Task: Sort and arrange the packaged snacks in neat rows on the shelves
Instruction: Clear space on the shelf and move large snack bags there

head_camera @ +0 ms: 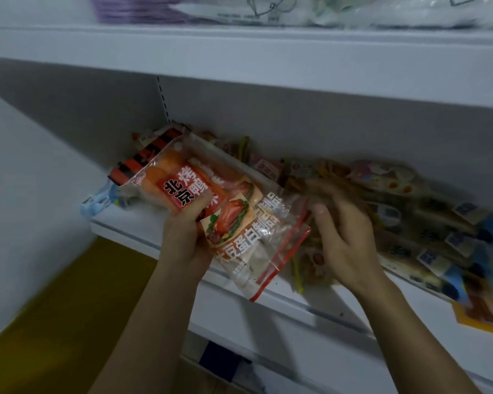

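Snack packet [225,211]: clear bag with an orange-red label, a roast-bird picture and red seal strips; held over the left part of the middle shelf [268,291], its lower corner hanging past the front lip.
Left hand [187,237]: grasping the packet. Thumb curled over the printed face near the red label, remaining fingers hidden behind the bag.
Right hand [345,237]: released, fingers loosely spread and slightly bent, reaching into the pile just right of the packet. Fingertips are motion-blurred; cannot tell whether they pinch anything. Hand stands close beside the packet's right edge; contact with it not resolvable.
Packet orientation: long axis runs diagonally, upper-left end toward the back of the shelf, lower-right end toward the onlooker. Printed face turned up and outward; lettering reads tilted along that axis.
Snack pile [396,200]: loose heap of small packets lying flat across the shelf to the right, overlapping, not in rows; blurred.
Red-and-black packet [145,155]: lies behind and under the held packet's upper end.
Blue packet [100,203]: at the shelf's left edge, partly overhanging.
Upper shelf [239,52]: carries white and purple plastic-wrapped goods [268,9].
Floor [69,308]: yellowish, lower left.
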A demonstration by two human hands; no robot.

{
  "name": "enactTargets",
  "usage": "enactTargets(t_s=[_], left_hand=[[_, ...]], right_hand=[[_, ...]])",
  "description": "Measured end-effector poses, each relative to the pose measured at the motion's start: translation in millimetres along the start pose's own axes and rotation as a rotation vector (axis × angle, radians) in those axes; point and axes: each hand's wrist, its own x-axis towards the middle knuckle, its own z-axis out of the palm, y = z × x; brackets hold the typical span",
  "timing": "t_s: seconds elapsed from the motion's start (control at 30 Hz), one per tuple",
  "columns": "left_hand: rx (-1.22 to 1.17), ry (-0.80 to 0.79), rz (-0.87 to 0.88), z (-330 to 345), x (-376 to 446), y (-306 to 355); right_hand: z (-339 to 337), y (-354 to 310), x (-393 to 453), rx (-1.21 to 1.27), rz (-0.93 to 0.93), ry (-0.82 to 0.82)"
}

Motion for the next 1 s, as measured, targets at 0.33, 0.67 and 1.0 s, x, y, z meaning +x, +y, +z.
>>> enactTargets(t_s=[0.33,0.67,1.0], left_hand=[[0.044,-0.082,-0.071,28.8,-39.0,-38.3],[0.361,-0.351,0.084,117.9,-71.2,-122.9],[0.559,-0.551,0.278,296.2,-211.5,-282.1]], right_hand=[[-10.9,-22.1,-43.1,0.246,0.323,-0.008],[-135.7,9.8,-126.8,-0.006,0.494,0.324],[-341.1,27.9,-257.6,-0.532,0.541,0.498]])
